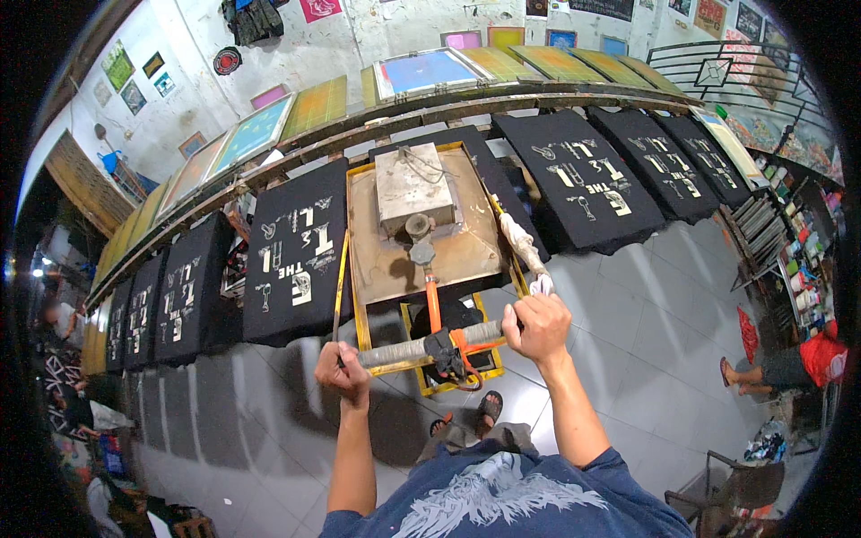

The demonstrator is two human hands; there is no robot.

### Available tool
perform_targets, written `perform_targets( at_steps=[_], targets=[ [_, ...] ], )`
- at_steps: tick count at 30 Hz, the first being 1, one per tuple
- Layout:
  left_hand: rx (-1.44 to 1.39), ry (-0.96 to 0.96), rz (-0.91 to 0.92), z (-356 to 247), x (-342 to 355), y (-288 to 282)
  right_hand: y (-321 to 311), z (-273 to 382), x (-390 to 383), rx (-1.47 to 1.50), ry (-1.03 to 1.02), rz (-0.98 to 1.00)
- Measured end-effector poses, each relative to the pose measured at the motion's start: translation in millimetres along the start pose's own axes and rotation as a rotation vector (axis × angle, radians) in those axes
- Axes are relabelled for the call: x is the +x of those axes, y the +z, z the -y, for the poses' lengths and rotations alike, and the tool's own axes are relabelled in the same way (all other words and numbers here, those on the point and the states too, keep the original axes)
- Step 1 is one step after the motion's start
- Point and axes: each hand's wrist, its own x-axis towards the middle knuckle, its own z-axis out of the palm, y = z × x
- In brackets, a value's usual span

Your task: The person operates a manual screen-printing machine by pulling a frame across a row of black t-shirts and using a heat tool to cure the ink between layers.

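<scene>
Machine [415, 188] x1; L hand [346, 373] + R hand [540, 328] gripping its 1 gray bar [395, 352]; 7 printed blk shirts [581, 184] vis.

Both arms reach forward from the torso [502, 498], set well apart. The left forearm [352, 466] runs almost straight up the view, its wrist [356, 402] nearly in line with it, and the left hand [343, 372] is curled into a fist. The right forearm [576, 408] slants up and inward, the arm looking nearly straight; the right hand [540, 327] sits farther forward than the left, fingers [554, 312] tightly bent, knuckles up, thumb [512, 326] on the inner side. Below, the feet [490, 409] show between the arms.
</scene>
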Motion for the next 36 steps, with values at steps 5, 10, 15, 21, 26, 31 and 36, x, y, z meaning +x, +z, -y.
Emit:
perform_targets(
  at_steps=[5,10,15,21,26,31,36],
  targets=[
    [-0.019,0.029,0.083,5,3,-8,-14,16,-14,-0.065,0.029,0.022],
    [-0.189,0.091,0.182,-4,-1,-18,-45,42,-46,-0.176,0.107,0.009],
    [-0.305,0.163,0.257,-22,-4,-17,-72,42,-85,-0.279,0.139,-0.003],
    [-0.364,0.189,0.313,-36,-14,-4,-92,25,-108,-0.38,0.128,-0.009],
    [-0.451,0.218,0.331,-60,-26,24,-100,-28,-103,-0.352,0.123,-0.036],
    [-0.507,0.257,0.291,-83,-38,52,-106,-71,-88,-0.296,0.106,-0.047],
    [-0.456,0.283,0.321,-84,-44,56,-105,-79,-81,-0.317,0.12,-0.026]
  ],
)
